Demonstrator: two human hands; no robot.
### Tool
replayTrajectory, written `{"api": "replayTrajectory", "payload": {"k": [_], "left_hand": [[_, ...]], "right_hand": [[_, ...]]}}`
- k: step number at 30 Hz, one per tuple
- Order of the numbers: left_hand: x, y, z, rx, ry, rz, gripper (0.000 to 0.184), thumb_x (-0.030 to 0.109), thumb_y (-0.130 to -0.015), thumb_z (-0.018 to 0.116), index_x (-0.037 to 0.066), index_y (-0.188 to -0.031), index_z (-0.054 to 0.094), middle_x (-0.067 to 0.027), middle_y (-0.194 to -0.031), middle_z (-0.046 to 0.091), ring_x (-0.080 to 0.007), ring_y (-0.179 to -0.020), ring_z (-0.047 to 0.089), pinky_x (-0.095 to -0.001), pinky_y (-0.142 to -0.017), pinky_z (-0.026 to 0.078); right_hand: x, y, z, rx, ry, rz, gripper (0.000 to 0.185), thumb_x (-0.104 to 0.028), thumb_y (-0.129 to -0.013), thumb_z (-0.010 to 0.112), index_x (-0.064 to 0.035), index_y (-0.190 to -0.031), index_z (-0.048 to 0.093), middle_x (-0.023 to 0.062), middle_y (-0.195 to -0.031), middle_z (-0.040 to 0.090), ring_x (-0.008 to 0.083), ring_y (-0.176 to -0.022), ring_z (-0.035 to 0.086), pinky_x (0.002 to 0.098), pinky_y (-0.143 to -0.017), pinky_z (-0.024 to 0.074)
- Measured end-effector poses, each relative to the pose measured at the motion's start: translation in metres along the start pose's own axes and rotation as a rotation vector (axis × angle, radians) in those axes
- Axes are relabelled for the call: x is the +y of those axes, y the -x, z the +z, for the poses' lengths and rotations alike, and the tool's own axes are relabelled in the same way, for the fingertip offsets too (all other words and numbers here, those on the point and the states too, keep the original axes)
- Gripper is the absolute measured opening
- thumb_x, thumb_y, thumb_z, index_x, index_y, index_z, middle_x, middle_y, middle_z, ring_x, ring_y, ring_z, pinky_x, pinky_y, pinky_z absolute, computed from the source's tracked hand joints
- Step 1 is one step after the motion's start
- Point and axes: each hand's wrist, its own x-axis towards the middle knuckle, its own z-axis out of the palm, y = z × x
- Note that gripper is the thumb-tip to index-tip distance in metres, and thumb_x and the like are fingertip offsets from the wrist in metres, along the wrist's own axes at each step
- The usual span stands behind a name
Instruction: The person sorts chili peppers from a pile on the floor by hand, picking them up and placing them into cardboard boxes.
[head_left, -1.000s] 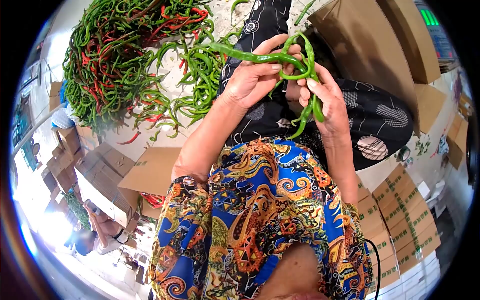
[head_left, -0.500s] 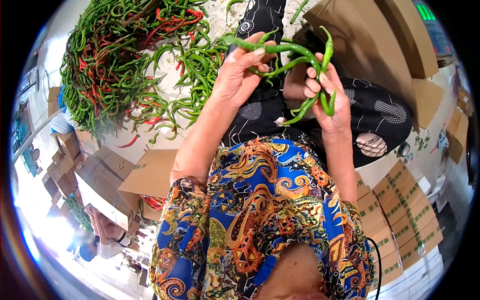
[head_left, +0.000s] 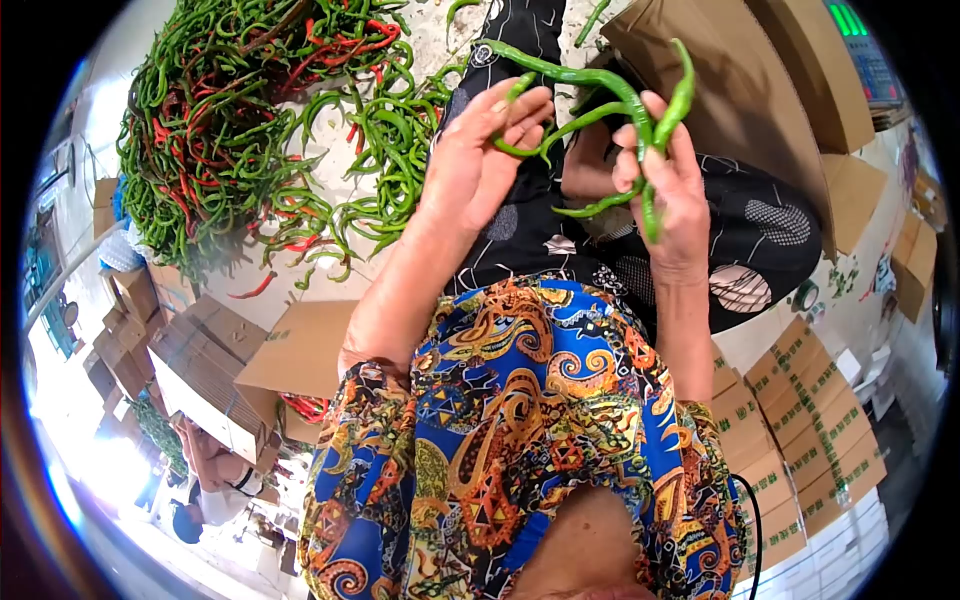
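Note:
Several long green chili peppers [head_left: 595, 78] are gripped in my right hand [head_left: 672, 195]. They fan out from the fingers, one pointing up at the right and others curving to the left and down. In my left hand [head_left: 485, 155], thumb and curled fingers hold one thin green chili pepper [head_left: 519, 88]; part of it is hidden by the fingers. The two hands are apart, above my legs in black patterned trousers. Left of my left hand, loose green chili peppers [head_left: 395, 150] lie on the pale floor.
A big heap of green and red chili peppers [head_left: 205, 120] stands at the upper left. An open cardboard box [head_left: 735, 90] is close by my right hand. Flattened printed cartons [head_left: 810, 410] lie lower right. Another person [head_left: 215, 480] is at the lower left, beside more cardboard [head_left: 300, 350].
My left hand has come away from the long chili pepper that it touched, whose tip now extends free. My right hand, with its bunch, has shifted slightly right.

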Motion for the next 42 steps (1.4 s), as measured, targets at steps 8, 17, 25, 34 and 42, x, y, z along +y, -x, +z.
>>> {"api": "replayTrajectory", "payload": {"k": [8, 17, 25, 34, 42], "left_hand": [[-0.025, 0.03, 0.063, -0.19, 0.039, 0.012, 0.052, 0.035, -0.099, 0.041, 0.005, -0.14, 0.032, -0.0121, -0.131, 0.046, -0.024, -0.123, 0.044, -0.0377, -0.108, 0.032], [-0.015, 0.033, 0.105, -0.336, -0.193, 0.235, 0.073, 0.047, -0.095, 0.046, 0.001, -0.146, 0.021, -0.0136, -0.145, 0.032, -0.0262, -0.136, 0.03, -0.041, -0.114, 0.02], [0.038, 0.027, 0.092, -0.257, -0.473, 0.369, 0.034, 0.018, -0.096, 0.049, -0.003, -0.122, 0.053, -0.0165, -0.108, 0.065, -0.0237, -0.101, 0.062, -0.0339, -0.089, 0.047], [0.093, 0.047, -0.183, 0.711, -0.725, 0.479, 0.025, 0.008, -0.089, 0.052, -0.008, -0.108, 0.059, -0.012, -0.086, 0.066, -0.0131, -0.071, 0.061, -0.0231, -0.065, 0.05], [-0.026, 0.102, -0.258, 0.715, -1.895, 0.397, 0.074, 0.015, -0.069, 0.074, 0.012, -0.135, 0.042, -0.0193, -0.131, 0.044, -0.0354, -0.117, 0.044, -0.0409, -0.097, 0.038]], "right_hand": [[0.001, -0.001, 0.044, -0.013, 1.021, -0.533, 0.067, 0.011, -0.073, 0.061, -0.0043, -0.135, 0.041, 0.018, -0.112, 0.054, 0.0303, -0.099, 0.059, 0.0362, -0.086, 0.0492], [-0.051, -0.011, 0.05, -0.083, 1.056, -0.683, 0.057, 0.011, -0.072, 0.055, -0.0026, -0.127, 0.048, 0.0189, -0.099, 0.05, 0.0371, -0.092, 0.055, 0.0392, -0.081, 0.0477], [-0.193, 0.011, 0.025, 0.644, 1.093, -1.116, 0.033, -0.012, -0.094, 0.054, 0.002, -0.123, 0.051, 0.0118, -0.1, 0.065, 0.0167, -0.074, 0.064, 0.0247, -0.059, 0.0529], [-0.189, 0.01, -0.098, 0.228, 1.78, -0.23, 0.04, -0.02, -0.094, 0.05, -0.0018, -0.13, 0.051, 0.014, -0.129, 0.054, 0.0252, -0.119, 0.05, 0.0331, -0.102, 0.0357], [-0.126, 0.016, 0.024, 0.312, 1.492, -0.444, 0.021, -0.002, -0.095, 0.049, 0.0049, -0.111, 0.06, 0.0121, -0.104, 0.065, 0.0177, -0.085, 0.063, 0.0282, -0.077, 0.0513]]}}
